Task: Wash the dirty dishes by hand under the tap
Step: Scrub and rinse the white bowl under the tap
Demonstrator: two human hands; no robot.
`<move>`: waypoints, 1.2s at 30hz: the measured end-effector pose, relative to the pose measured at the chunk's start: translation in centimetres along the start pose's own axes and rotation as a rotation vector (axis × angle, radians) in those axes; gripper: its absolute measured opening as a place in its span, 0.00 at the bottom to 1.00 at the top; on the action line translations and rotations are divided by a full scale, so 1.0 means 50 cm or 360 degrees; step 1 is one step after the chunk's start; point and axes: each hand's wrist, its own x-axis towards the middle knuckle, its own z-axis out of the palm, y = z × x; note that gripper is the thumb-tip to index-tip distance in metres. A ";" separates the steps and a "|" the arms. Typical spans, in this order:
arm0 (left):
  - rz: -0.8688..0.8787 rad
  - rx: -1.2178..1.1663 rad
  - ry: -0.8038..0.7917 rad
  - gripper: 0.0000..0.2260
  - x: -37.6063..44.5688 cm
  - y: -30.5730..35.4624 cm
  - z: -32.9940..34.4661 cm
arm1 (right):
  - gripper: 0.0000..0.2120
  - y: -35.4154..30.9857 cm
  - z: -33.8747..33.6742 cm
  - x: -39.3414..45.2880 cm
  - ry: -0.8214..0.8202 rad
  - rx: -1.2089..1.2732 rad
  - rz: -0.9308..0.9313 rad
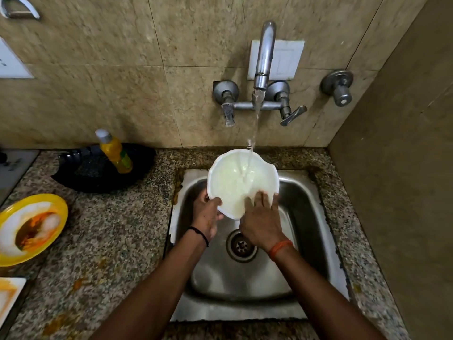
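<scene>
A white plate (235, 177) is held tilted over the steel sink (306, 217), under the running stream from the wall tap (263, 57). Water strikes the plate's upper right part. My left hand (206, 217) grips the plate's lower left rim. My right hand (262, 222) lies flat on the plate's lower right face, fingers spread against it. A dirty yellow plate (31, 227) with orange food stains sits on the counter at the left. A stained white dish (9, 293) shows at the lower left edge.
A yellow dish-soap bottle (115, 150) stands in a black pan (103, 168) behind the sink's left side. Two tap handles (289, 111) and a separate valve (339, 87) stick out of the tiled wall. The sink drain (241, 245) is uncovered. A wall rises at the right.
</scene>
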 end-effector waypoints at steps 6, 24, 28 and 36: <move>-0.0035 0.0098 -0.0148 0.20 -0.013 -0.017 0.002 | 0.11 -0.047 -0.036 0.058 0.0257 0.1773 0.0336; -0.0101 0.0270 -0.0130 0.17 -0.017 -0.018 -0.044 | 0.22 0.016 0.004 0.094 -0.0911 0.2910 0.0774; -0.0124 0.0266 -0.0140 0.17 -0.023 -0.029 -0.041 | 0.14 0.048 0.004 0.114 -0.0185 0.2761 0.0993; -0.0121 0.0305 -0.0195 0.15 -0.021 -0.012 -0.023 | 0.19 0.005 0.014 0.098 -0.0748 0.3141 0.0663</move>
